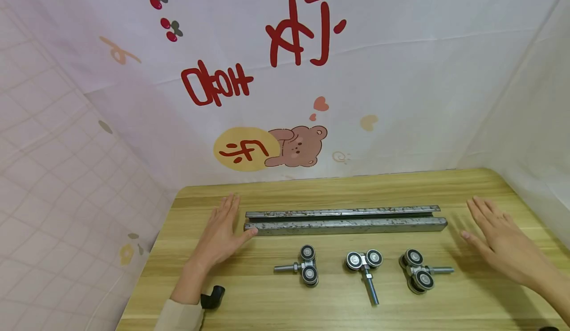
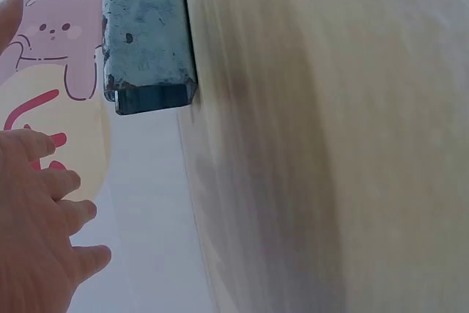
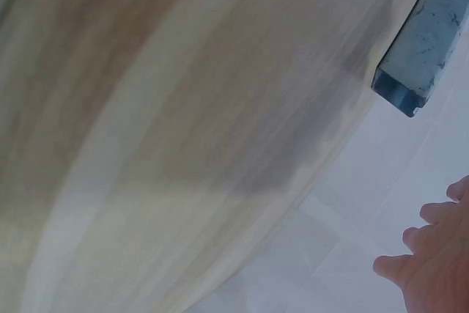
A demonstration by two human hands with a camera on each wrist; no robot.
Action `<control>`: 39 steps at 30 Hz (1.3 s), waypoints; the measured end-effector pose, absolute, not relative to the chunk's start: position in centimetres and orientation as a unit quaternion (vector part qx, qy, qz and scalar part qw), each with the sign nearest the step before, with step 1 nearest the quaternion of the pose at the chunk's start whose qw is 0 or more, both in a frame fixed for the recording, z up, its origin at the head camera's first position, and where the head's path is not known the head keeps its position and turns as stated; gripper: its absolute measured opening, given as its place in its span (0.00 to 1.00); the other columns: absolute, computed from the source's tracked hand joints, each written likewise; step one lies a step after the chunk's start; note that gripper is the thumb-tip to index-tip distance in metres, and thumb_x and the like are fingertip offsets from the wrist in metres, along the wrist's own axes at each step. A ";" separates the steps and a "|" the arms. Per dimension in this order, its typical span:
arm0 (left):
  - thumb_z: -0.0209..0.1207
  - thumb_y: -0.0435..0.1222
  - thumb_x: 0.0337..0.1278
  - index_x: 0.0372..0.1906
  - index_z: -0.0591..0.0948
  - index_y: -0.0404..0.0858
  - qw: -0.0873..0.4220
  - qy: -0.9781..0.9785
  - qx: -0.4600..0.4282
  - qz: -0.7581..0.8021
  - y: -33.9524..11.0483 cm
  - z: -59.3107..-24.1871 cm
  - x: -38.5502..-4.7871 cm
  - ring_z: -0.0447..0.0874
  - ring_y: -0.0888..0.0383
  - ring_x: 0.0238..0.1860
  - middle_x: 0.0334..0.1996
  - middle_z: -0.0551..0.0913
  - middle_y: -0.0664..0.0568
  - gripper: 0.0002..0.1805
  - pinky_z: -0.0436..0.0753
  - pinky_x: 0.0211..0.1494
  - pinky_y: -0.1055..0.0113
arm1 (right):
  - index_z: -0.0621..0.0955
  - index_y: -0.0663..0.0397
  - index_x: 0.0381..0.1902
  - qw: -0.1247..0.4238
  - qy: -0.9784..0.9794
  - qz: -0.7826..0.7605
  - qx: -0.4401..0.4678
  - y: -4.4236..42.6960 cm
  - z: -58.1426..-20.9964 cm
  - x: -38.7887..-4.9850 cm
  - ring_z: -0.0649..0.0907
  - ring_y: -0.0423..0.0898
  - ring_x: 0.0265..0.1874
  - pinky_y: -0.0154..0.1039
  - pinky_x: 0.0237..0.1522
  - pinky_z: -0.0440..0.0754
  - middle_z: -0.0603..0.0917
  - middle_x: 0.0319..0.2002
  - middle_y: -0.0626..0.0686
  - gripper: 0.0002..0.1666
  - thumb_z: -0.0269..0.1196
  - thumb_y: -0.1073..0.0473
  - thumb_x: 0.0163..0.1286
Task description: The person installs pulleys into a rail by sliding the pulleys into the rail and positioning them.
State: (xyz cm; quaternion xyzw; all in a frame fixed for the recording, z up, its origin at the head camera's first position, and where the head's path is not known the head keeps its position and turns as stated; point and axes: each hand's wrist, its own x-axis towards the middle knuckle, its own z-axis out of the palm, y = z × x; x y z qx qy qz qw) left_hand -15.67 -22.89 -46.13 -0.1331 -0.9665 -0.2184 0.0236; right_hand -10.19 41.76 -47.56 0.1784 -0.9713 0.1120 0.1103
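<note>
A scuffed grey metal channel rail (image 1: 345,227), with a slot along its length, lies crosswise on the wooden table. My left hand (image 1: 222,237) is held with straight fingers by the rail's left end; its thumb overlaps that end in the head view, and contact is unclear. In the left wrist view the rail's end (image 2: 150,42) shows apart from the fingers. Beyond the right end, my right hand (image 1: 503,242) is spread, touching no object. Three roller trolleys with threaded bolts sit in front: a left one (image 1: 308,266), a middle one (image 1: 365,264), a right one (image 1: 417,271).
The wooden table (image 1: 249,301) meets a white printed cloth (image 1: 401,83) at its back edge, and cloth also hangs at both sides. A black angled piece (image 1: 213,297) shows beside the left wrist. Another dark piece is cut off at the bottom right.
</note>
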 end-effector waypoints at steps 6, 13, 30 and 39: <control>0.66 0.64 0.62 0.86 0.50 0.38 0.015 -0.962 -0.132 -0.239 -22.6 -46.1 -15.8 0.43 0.41 0.84 0.85 0.47 0.43 0.60 0.45 0.82 0.37 | 0.43 0.65 0.84 0.099 -0.971 0.123 0.180 41.4 -47.4 -9.4 0.33 0.56 0.82 0.55 0.79 0.25 0.40 0.83 0.68 0.51 0.61 0.56 0.80; 0.70 0.62 0.58 0.85 0.53 0.37 0.012 -0.958 -0.132 -0.254 -22.3 -46.4 -15.9 0.48 0.39 0.83 0.84 0.51 0.41 0.61 0.52 0.81 0.36 | 0.44 0.61 0.85 0.098 -0.968 0.134 0.189 41.1 -47.2 -8.7 0.36 0.52 0.83 0.51 0.80 0.28 0.44 0.83 0.68 0.53 0.64 0.55 0.78; 0.76 0.57 0.53 0.81 0.64 0.36 -0.027 -0.955 -0.114 -0.273 -21.8 -46.4 -16.4 0.62 0.37 0.78 0.80 0.63 0.40 0.57 0.65 0.76 0.37 | 0.65 0.63 0.79 0.108 -0.968 0.116 0.197 39.6 -47.4 -6.9 0.80 0.76 0.56 0.72 0.62 0.72 0.76 0.66 0.74 0.58 0.80 0.54 0.57; 0.77 0.57 0.51 0.79 0.67 0.35 -0.032 -0.957 -0.110 -0.267 -21.5 -46.8 -16.7 0.68 0.38 0.75 0.76 0.69 0.39 0.56 0.70 0.73 0.38 | 0.82 0.64 0.60 0.126 -0.962 0.106 0.217 38.6 -47.9 -6.3 0.86 0.66 0.50 0.60 0.56 0.81 0.85 0.56 0.65 0.43 0.84 0.54 0.47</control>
